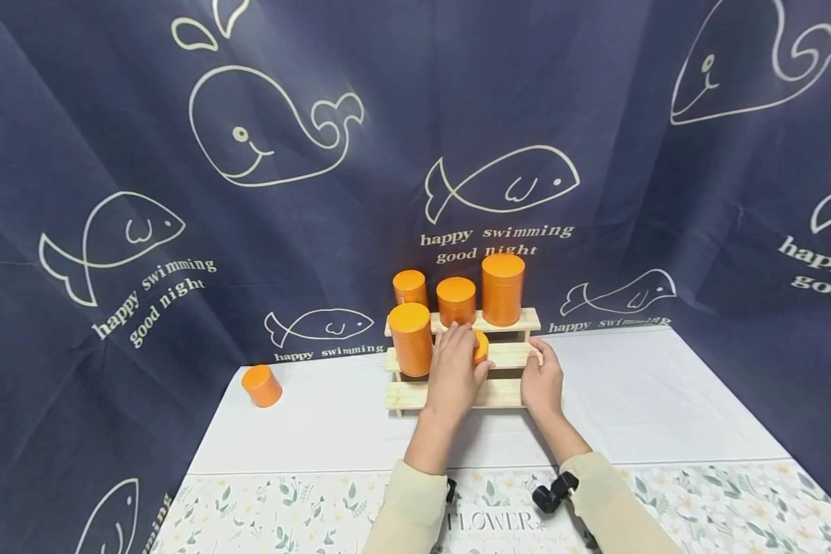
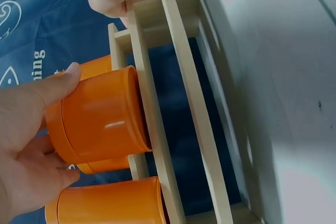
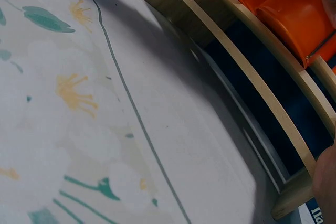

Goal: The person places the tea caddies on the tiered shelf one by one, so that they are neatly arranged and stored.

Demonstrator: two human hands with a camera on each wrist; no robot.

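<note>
Your left hand (image 1: 453,371) holds an orange canister (image 2: 102,119) near its lid end, with the thumb on one side and the fingers on the other. The held canister is at the middle board of the wooden stand (image 1: 500,393), just right of a taller canister (image 1: 412,342) at the left end of that board. The views do not show whether the board carries its full weight.

Your right hand (image 1: 543,378) grips the right end of the stand, its thumb and fingers curled about the wood.

The stand has three stepped boards and stands on the white counter (image 1: 305,438), close to the navy backdrop (image 1: 388,115). The top board carries three orange canisters: a left canister (image 1: 410,286), partly hidden by the taller canister in front; a short centre canister (image 1: 456,302); and a tall right canister (image 1: 503,291). The bottom board lies in front, below the held canister.

A small canister (image 1: 261,386) is on the counter, well apart from the stand on your left. A floral-print cloth (image 1: 298,508) covers the counter's near edge, beneath your pale sleeves (image 1: 410,512).
</note>
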